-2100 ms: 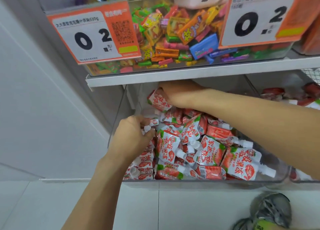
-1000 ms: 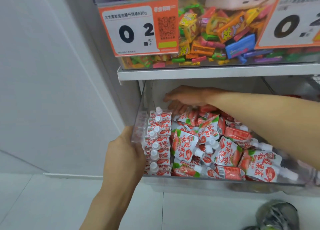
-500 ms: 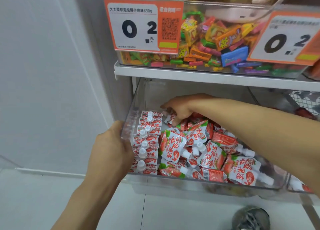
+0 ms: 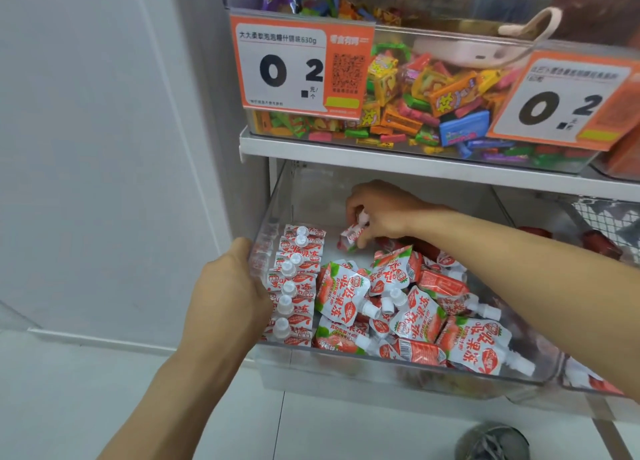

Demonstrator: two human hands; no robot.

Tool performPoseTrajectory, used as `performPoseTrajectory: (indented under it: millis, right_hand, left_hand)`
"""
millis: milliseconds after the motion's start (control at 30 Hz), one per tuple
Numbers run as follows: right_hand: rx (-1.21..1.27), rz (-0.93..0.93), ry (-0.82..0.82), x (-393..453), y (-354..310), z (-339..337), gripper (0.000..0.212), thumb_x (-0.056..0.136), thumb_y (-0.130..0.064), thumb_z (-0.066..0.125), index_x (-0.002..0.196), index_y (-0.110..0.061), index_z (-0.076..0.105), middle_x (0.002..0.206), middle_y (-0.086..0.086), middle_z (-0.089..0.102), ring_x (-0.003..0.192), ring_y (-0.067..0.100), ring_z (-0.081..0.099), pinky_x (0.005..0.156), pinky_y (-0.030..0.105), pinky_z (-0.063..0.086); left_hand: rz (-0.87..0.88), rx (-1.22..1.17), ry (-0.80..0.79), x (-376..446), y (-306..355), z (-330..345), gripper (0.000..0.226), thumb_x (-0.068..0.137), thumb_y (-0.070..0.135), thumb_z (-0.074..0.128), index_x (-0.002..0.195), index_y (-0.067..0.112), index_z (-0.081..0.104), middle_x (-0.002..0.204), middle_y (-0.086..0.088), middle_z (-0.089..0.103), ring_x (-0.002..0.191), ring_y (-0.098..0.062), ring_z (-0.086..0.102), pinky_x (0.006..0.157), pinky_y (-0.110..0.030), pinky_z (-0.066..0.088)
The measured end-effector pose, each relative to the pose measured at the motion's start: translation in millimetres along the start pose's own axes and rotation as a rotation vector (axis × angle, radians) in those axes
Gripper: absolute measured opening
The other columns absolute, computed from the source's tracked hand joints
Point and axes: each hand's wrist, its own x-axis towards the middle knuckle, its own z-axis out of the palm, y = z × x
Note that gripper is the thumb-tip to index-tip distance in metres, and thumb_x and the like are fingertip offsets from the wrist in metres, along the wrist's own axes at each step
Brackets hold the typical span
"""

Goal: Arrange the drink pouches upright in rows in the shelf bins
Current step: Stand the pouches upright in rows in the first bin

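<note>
A clear plastic bin [image 4: 398, 373] on the lower shelf holds red-and-white strawberry drink pouches. Along its left wall stands an upright row of pouches [image 4: 294, 286] with white caps up. A loose pile of pouches [image 4: 408, 307] lies flat and jumbled across the middle and right. My left hand [image 4: 232, 293] grips the bin's left wall, fingers curled over the rim. My right hand [image 4: 384, 213] reaches in at the back and pinches one pouch [image 4: 351, 236], lifted just above the bare bin floor behind the row.
The shelf board [image 4: 415, 163] sits close above the bin. On it stands a clear bin of mixed candy [image 4: 433, 96] with orange price tags [image 4: 298, 68]. A wire basket [image 4: 595, 217] is at the right. A white wall [image 4: 104, 148] is at the left, a shoe [image 4: 491, 442] below.
My right hand has lifted one pouch out of the pile at the back of the bin. My left hand moved from among the row's pouches to the bin's left wall.
</note>
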Motion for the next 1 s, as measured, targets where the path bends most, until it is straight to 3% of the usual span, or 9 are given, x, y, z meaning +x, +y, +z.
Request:
performPoseTrajectory:
  millis: [167, 233, 333, 400, 567, 700, 800, 900, 1000]
  right_hand:
    - [0.255, 0.133, 0.284, 12, -15, 3, 0.029, 0.077, -0.030, 0.080, 0.094, -0.015, 0.063, 0.093, 0.000, 0.062, 0.082, 0.021, 0.060, 0.062, 0.028, 0.040]
    - [0.410, 0.213, 0.358, 23, -29, 12, 0.029, 0.079, -0.031, 0.080, 0.096, -0.012, 0.066, 0.097, 0.001, 0.065, 0.087, 0.017, 0.060, 0.068, 0.025, 0.042]
    - [0.357, 0.134, 0.149, 38, -41, 24, 0.030, 0.087, -0.039, 0.073, 0.104, -0.015, 0.072, 0.108, 0.002, 0.070, 0.099, 0.020, 0.063, 0.086, 0.030, 0.050]
    - [0.345, 0.092, 0.010, 40, -41, 28, 0.031, 0.093, -0.039, 0.065, 0.115, -0.017, 0.069, 0.117, 0.002, 0.068, 0.107, 0.022, 0.061, 0.086, 0.030, 0.046]
    - [0.494, 0.095, -0.069, 42, -34, 28, 0.041, 0.099, -0.046, 0.051, 0.127, -0.017, 0.055, 0.128, 0.003, 0.061, 0.111, 0.021, 0.057, 0.090, 0.033, 0.045]
    - [0.664, 0.128, -0.135, 39, -28, 30, 0.033, 0.098, -0.037, 0.056, 0.124, -0.017, 0.054, 0.123, 0.009, 0.065, 0.107, 0.030, 0.064, 0.095, 0.053, 0.052]
    - [0.680, 0.105, -0.163, 39, -24, 31, 0.027, 0.099, -0.035, 0.056, 0.122, -0.020, 0.054, 0.121, 0.008, 0.065, 0.108, 0.028, 0.065, 0.095, 0.051, 0.053]
    - [0.481, 0.031, -0.161, 39, -30, 27, 0.029, 0.103, -0.035, 0.049, 0.126, -0.018, 0.052, 0.125, 0.004, 0.063, 0.112, 0.023, 0.059, 0.094, 0.035, 0.046]
    - [0.389, 0.029, -0.182, 42, -33, 24, 0.036, 0.103, -0.035, 0.048, 0.131, -0.013, 0.055, 0.135, 0.006, 0.059, 0.122, 0.027, 0.054, 0.103, 0.039, 0.042]
  left_hand:
    - [-0.006, -0.038, -0.019, -3, 7, -4, 0.017, 0.084, 0.005, 0.055, 0.096, 0.017, 0.051, 0.067, 0.003, 0.047, 0.051, -0.008, 0.039, 0.044, -0.017, 0.027]
    - [-0.015, -0.045, -0.025, -2, 6, -3, 0.019, 0.084, 0.004, 0.054, 0.095, 0.019, 0.048, 0.071, 0.002, 0.050, 0.052, -0.008, 0.041, 0.044, -0.015, 0.028]
    - [-0.016, -0.053, -0.027, -1, 6, -3, 0.020, 0.085, 0.004, 0.053, 0.094, 0.021, 0.046, 0.068, 0.005, 0.047, 0.052, -0.005, 0.041, 0.044, -0.015, 0.027]
    - [-0.019, -0.061, -0.031, -2, 7, -3, 0.018, 0.086, 0.006, 0.053, 0.094, 0.021, 0.045, 0.067, 0.005, 0.045, 0.052, -0.005, 0.040, 0.044, -0.014, 0.026]
    - [-0.020, -0.051, -0.028, -2, 6, -4, 0.019, 0.086, 0.006, 0.053, 0.094, 0.021, 0.043, 0.068, 0.003, 0.044, 0.051, -0.005, 0.038, 0.044, -0.015, 0.026]
    - [-0.050, -0.024, -0.017, 0, 10, -3, 0.020, 0.085, 0.004, 0.053, 0.094, 0.018, 0.042, 0.063, 0.007, 0.037, 0.052, -0.010, 0.038, 0.044, -0.021, 0.026]
    - [-0.055, 0.067, -0.018, 4, 13, 1, 0.026, 0.082, 0.002, 0.055, 0.096, 0.018, 0.038, 0.074, -0.001, 0.044, 0.064, -0.025, 0.043, 0.054, -0.028, 0.034]
    - [-0.042, 0.079, 0.000, 8, 11, 5, 0.026, 0.081, 0.002, 0.055, 0.095, 0.016, 0.040, 0.078, -0.002, 0.048, 0.066, -0.027, 0.046, 0.055, -0.031, 0.036]
    - [-0.034, 0.076, -0.012, 14, 6, 6, 0.014, 0.083, 0.009, 0.055, 0.093, 0.013, 0.046, 0.076, -0.005, 0.057, 0.064, -0.027, 0.048, 0.052, -0.032, 0.033]
